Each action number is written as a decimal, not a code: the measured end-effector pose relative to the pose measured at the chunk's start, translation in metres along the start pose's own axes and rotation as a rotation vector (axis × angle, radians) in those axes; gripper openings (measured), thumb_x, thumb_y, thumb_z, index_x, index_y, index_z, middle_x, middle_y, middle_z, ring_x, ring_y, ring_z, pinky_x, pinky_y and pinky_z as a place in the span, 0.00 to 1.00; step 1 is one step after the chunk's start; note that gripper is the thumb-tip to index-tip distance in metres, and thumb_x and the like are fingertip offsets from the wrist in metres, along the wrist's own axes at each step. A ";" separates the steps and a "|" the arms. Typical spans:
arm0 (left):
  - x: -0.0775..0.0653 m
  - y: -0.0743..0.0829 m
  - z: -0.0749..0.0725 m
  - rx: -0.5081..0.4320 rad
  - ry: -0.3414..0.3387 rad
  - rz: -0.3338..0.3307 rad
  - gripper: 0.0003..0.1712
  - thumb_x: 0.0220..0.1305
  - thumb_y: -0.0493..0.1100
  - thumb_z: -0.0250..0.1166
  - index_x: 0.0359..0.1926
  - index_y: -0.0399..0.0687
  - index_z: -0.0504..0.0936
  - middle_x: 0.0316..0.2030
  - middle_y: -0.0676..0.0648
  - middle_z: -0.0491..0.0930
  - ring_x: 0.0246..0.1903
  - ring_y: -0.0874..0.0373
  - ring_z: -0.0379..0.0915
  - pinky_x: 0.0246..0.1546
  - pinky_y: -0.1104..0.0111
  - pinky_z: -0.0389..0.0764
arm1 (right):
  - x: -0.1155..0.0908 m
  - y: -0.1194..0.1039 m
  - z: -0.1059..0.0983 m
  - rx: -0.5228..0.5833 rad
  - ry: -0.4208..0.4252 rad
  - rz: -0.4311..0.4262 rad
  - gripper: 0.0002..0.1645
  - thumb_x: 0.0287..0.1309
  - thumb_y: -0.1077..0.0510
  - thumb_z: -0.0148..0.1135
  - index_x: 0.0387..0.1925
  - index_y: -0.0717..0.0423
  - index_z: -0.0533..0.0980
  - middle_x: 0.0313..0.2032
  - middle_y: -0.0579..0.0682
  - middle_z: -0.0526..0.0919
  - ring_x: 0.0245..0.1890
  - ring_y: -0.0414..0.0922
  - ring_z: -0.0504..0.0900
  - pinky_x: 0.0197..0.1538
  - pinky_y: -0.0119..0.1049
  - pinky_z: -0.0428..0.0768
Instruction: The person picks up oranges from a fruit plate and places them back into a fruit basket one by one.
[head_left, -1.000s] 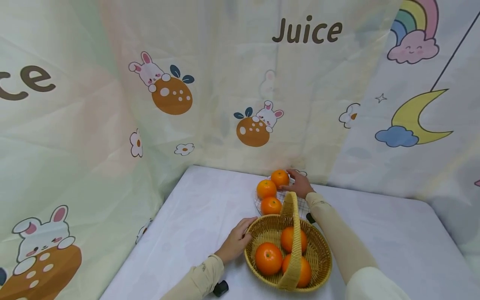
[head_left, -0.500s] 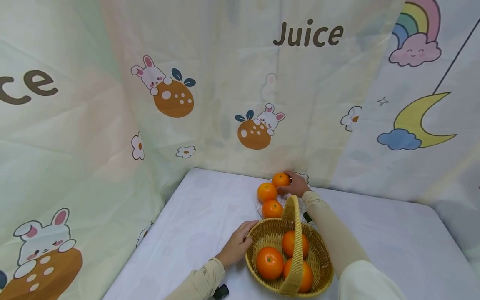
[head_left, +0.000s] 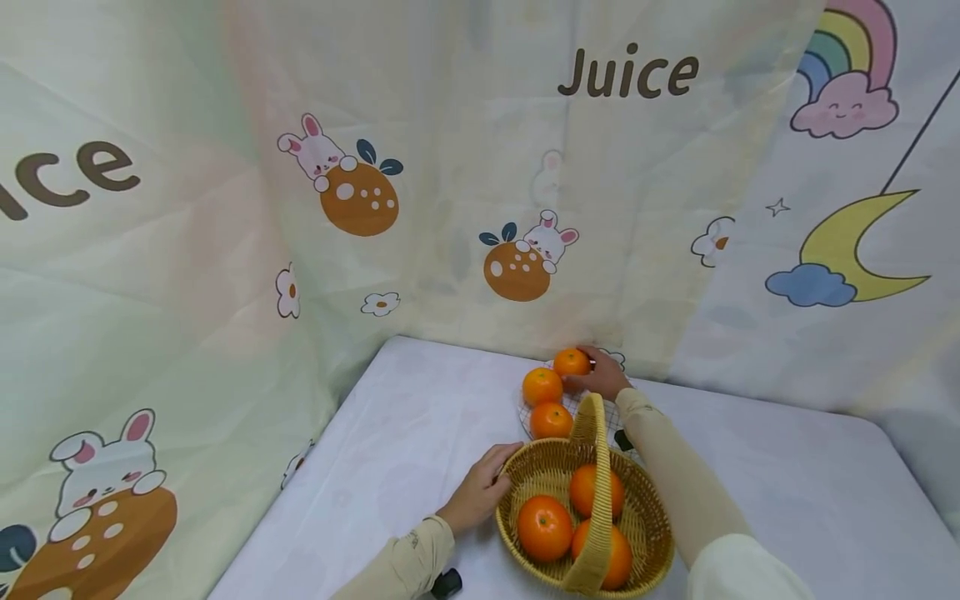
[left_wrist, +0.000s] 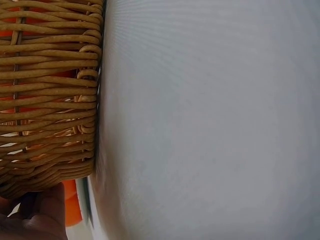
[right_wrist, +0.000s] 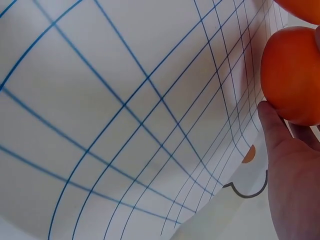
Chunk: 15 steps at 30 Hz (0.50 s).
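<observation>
My left hand [head_left: 480, 487] grips the left rim of a woven wicker basket [head_left: 651, 500] with a tall arched handle. Inside the basket lie three oranges [head_left: 544, 528]. In the left wrist view its woven side [left_wrist: 50, 110] fills the upper left, with the thumb [left_wrist: 45, 215] against the lower edge. Behind it, my right hand [head_left: 603, 375] holds the farthest orange [head_left: 571, 362] on a white plate with blue grid lines [right_wrist: 125, 105]. The right wrist view has fingers around this orange [right_wrist: 292, 75]. Two more oranges [head_left: 542, 387] sit at the plate's left side.
A white-covered table [head_left: 420, 417] carries everything. A printed fabric wall [head_left: 450, 167] with rabbits and fruit rises directly behind the plate. The basket's arched handle [head_left: 600, 492] stands up between the basket and my right forearm [head_left: 690, 475]. A small black object [head_left: 447, 583] shows under the left wrist.
My right hand has closed in on the farthest orange, its fingers now around it. The left hand stays at the basket rim. The head view has shifted slightly.
</observation>
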<state>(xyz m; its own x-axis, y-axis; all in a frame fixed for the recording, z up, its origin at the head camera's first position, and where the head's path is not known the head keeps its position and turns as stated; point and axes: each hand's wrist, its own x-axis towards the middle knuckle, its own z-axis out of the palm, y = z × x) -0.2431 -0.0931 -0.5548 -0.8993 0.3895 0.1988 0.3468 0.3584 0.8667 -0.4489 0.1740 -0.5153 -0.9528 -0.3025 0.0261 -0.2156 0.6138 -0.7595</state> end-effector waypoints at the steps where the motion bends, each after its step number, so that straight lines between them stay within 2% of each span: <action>1: 0.000 0.000 0.001 -0.004 -0.003 -0.004 0.30 0.69 0.34 0.48 0.72 0.43 0.63 0.63 0.51 0.69 0.61 0.60 0.67 0.62 0.65 0.68 | -0.001 0.002 -0.001 0.005 0.000 0.005 0.49 0.56 0.47 0.69 0.72 0.61 0.58 0.64 0.65 0.67 0.59 0.62 0.71 0.58 0.56 0.73; 8: 0.000 0.001 0.002 -0.004 -0.003 -0.010 0.30 0.69 0.35 0.48 0.72 0.48 0.64 0.63 0.51 0.69 0.61 0.59 0.67 0.63 0.63 0.68 | -0.011 0.011 -0.015 -0.008 0.024 -0.016 0.49 0.55 0.46 0.70 0.71 0.61 0.59 0.63 0.65 0.68 0.58 0.62 0.72 0.57 0.56 0.74; 15: 0.000 -0.001 0.001 0.006 0.003 -0.007 0.30 0.69 0.35 0.48 0.72 0.46 0.64 0.63 0.52 0.69 0.62 0.59 0.66 0.63 0.63 0.67 | -0.034 0.009 -0.034 0.014 0.032 -0.039 0.48 0.54 0.44 0.71 0.71 0.54 0.61 0.63 0.62 0.69 0.58 0.62 0.72 0.55 0.56 0.76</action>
<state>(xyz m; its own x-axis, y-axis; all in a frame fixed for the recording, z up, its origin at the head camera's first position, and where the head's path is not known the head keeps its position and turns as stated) -0.2435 -0.0922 -0.5561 -0.9026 0.3843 0.1940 0.3421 0.3666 0.8652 -0.4257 0.2140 -0.5010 -0.9501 -0.3025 0.0766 -0.2502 0.5917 -0.7663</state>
